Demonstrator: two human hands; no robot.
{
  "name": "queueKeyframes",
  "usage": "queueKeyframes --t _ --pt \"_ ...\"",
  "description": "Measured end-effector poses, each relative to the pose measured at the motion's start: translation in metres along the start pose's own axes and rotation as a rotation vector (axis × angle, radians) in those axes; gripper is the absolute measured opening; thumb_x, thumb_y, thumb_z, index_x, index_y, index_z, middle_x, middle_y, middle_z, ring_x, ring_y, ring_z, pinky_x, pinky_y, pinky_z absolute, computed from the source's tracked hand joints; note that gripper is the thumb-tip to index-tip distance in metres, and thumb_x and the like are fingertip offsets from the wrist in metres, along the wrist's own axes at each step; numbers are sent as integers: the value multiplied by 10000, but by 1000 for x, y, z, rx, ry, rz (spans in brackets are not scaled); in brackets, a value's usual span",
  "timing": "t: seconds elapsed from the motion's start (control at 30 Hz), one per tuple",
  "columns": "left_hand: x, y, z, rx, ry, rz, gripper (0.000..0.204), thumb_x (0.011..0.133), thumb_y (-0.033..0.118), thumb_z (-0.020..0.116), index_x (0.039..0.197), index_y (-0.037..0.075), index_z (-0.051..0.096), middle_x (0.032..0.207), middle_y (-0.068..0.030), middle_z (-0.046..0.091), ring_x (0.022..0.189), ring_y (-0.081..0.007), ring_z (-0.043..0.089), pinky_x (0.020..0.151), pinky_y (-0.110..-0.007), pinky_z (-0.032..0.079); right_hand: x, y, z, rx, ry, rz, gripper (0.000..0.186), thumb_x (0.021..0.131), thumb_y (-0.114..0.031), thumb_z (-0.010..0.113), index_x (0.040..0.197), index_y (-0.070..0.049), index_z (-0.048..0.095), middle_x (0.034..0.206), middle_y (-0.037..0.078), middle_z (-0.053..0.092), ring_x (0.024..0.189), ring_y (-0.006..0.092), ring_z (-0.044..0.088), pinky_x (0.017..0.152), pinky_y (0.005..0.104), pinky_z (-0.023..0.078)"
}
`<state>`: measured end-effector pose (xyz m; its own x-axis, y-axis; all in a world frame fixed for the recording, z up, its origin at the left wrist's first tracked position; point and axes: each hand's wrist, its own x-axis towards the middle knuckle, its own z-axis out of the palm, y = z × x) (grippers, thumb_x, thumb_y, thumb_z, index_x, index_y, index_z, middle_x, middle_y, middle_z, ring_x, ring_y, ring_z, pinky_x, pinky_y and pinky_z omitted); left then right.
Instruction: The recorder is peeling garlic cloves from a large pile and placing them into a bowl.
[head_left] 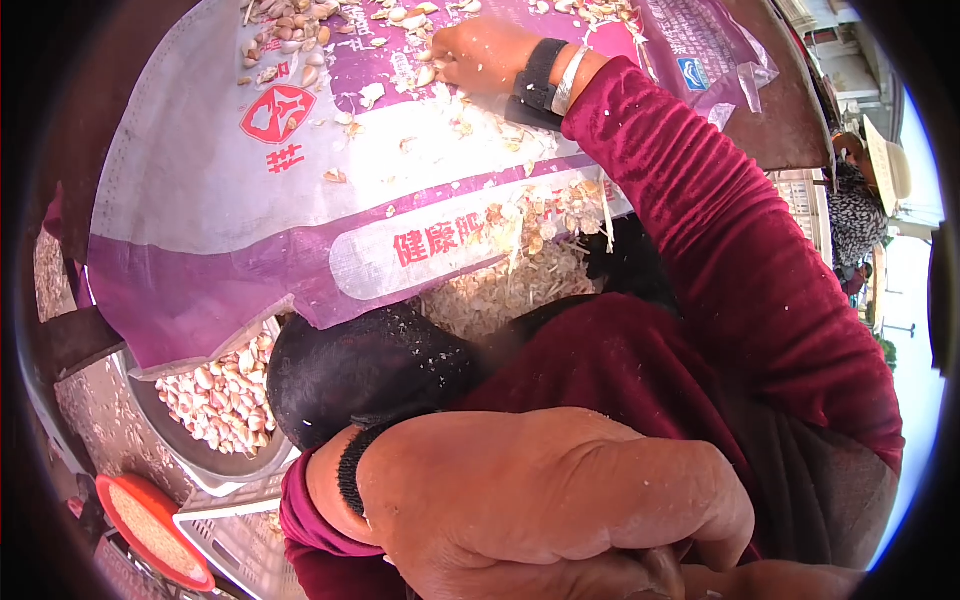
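Closest to me, my left hand (pixel 540 490) is raised, with a black band at its wrist. Its fingers are curled closed, and what they may hold is hidden behind the hand. My right hand (pixel 482 58) reaches to the far part of a purple and white woven sack (pixel 180 150) spread in front of me. Bent fingers on that hand close at a pale garlic clove (pixel 426 76) on the sack. More garlic cloves (pixel 290 30) lie loose at the far left, among bits of papery skin.
Garlic skins (pixel 520 290) are heaped over my lap at the sack's near edge. Lower left are a dark pan (pixel 165 425) of cloves, a white plastic crate (pixel 235 545) and a red basin (pixel 125 500). A person in a straw hat (pixel 885 170) is at far right.
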<state>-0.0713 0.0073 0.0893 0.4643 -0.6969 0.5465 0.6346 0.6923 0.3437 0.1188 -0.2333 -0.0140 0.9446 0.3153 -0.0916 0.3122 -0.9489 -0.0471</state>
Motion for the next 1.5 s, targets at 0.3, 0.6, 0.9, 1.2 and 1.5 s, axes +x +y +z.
queueKeyframes --t 0.3,0.6,0.9,1.2,1.5 --pt "3 -16 -14 -49 -98 160 179 827 45 669 920 -104 635 841 -172 665 737 -234 671 645 -282 543 19 11 15 -137 -20 -12 309 842 -217 631 1005 46 615 845 225 661 784 339 663 663 400 525" --pt "6 16 -9 -498 17 -391 200 835 35 649 974 -109 640 839 -152 674 764 -201 669 684 -256 547 -5 21 1 674 -52 311 199 862 -203 568 811 -22 631 626 80 635 538 165 614 472 309 481" --pt "14 -2 -7 -649 -18 -685 173 842 -2 628 993 -85 641 867 -151 668 724 -211 656 620 -234 516 -21 42 8 1377 -109 310 149 907 -188 563 951 -54 609 739 92 669 575 155 638 481 242 483" --pt "13 14 -42 116 -22 -147 223 907 105 555 1053 -62 572 772 -151 619 563 -162 563 488 -263 444 -49 12 -1 1816 -157 -116 275 900 -136 592 1135 6 568 956 112 600 695 133 586 627 248 499" --pt "7 -14 -124 42 826 -297 361 949 317 433 1011 -23 539 794 -134 569 544 -128 494 400 -205 359 -89 -19 -37 1771 -184 -130 245 893 -138 602 1092 5 585 932 98 623 671 135 602 583 268 506"
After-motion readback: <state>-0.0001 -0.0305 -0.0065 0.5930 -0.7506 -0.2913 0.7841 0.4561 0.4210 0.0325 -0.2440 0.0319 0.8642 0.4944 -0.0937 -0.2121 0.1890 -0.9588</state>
